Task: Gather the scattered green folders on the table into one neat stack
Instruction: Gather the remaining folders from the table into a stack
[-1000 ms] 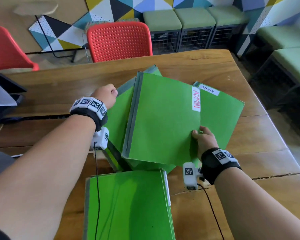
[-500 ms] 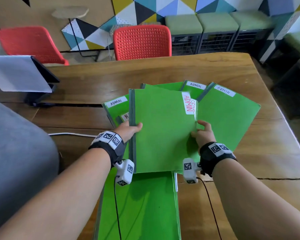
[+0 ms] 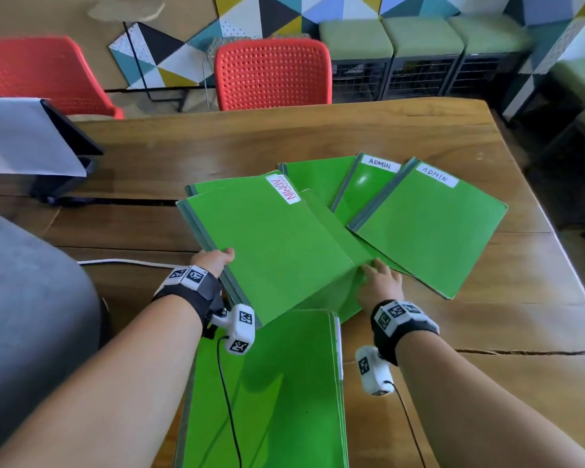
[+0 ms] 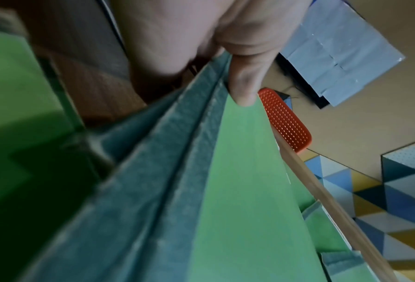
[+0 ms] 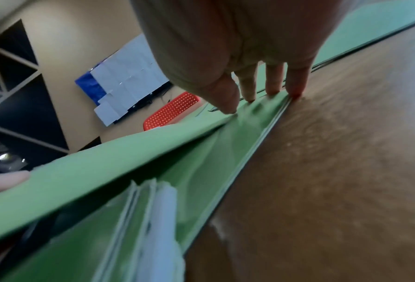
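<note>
My left hand [image 3: 213, 261] grips the grey spine edge of a small bundle of green folders [image 3: 271, 244], thumb on top; the top one bears a red ADMIN label. In the left wrist view the thumb [image 4: 242, 82] presses on the bundled spines [image 4: 177, 171]. My right hand [image 3: 379, 282] lies with straight fingers on the corner of a lower folder [image 3: 348, 292]; the fingertips [image 5: 271, 91] touch its edge [image 5: 257, 122]. More folders fan out at the right [image 3: 429, 231], [image 3: 362, 194], [image 3: 314, 177]. A squared stack of folders [image 3: 267, 383] lies nearest me.
The wooden table [image 3: 217, 146] has a crack [image 3: 527, 352] at the right and its edge close behind the fan. A dark stand with white paper [image 3: 31, 140] is at the left, a white cable [image 3: 122, 263] beside my left wrist. Red chairs [image 3: 274, 76] stand behind.
The bundle in my left hand has swung left and tilted away from the fan. My right hand has left the top folder's edge and now lies on a lower folder.
</note>
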`<state>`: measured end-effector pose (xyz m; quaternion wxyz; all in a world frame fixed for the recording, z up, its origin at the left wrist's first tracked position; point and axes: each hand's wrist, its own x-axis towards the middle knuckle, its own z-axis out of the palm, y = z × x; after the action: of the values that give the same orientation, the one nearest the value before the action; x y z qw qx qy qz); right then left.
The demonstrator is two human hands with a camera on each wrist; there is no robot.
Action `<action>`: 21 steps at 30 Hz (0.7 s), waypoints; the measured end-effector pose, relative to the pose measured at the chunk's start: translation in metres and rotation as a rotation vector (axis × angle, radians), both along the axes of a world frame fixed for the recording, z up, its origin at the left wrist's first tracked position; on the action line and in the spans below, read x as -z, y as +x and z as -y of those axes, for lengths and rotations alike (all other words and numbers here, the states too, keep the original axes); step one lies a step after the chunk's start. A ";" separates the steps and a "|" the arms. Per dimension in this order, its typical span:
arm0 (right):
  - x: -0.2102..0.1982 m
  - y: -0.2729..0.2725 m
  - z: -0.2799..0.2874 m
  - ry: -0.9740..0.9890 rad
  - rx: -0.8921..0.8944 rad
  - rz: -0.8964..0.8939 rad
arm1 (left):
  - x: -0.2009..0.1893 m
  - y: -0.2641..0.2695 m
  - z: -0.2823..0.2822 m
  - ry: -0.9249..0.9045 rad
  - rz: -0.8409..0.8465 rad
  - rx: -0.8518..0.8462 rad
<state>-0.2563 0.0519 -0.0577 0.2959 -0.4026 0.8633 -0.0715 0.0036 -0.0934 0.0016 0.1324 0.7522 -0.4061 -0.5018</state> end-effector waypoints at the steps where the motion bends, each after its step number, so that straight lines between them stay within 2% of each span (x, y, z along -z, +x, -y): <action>1: 0.000 0.001 0.003 -0.014 0.016 0.007 | 0.004 -0.005 -0.001 0.001 -0.001 0.008; 6: 0.005 -0.013 0.023 -0.162 0.140 0.138 | 0.012 -0.021 0.001 -0.084 0.033 0.030; 10: 0.010 -0.027 0.026 -0.306 0.234 0.252 | 0.018 -0.028 0.004 -0.135 -0.038 -0.007; 11: 0.011 -0.030 0.026 -0.303 0.215 0.219 | 0.019 -0.029 0.005 -0.154 -0.026 -0.006; 15: 0.012 -0.044 0.026 -0.137 0.056 -0.114 | 0.015 -0.032 0.008 -0.272 -0.051 -0.098; 21: 0.014 -0.058 0.019 0.038 0.043 -0.131 | -0.007 -0.027 0.020 -0.435 -0.181 -0.267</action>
<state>-0.3147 0.0331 -0.0712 0.2446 -0.3819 0.8905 -0.0350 -0.0239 -0.1138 0.0090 0.3917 0.7050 -0.3878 -0.4462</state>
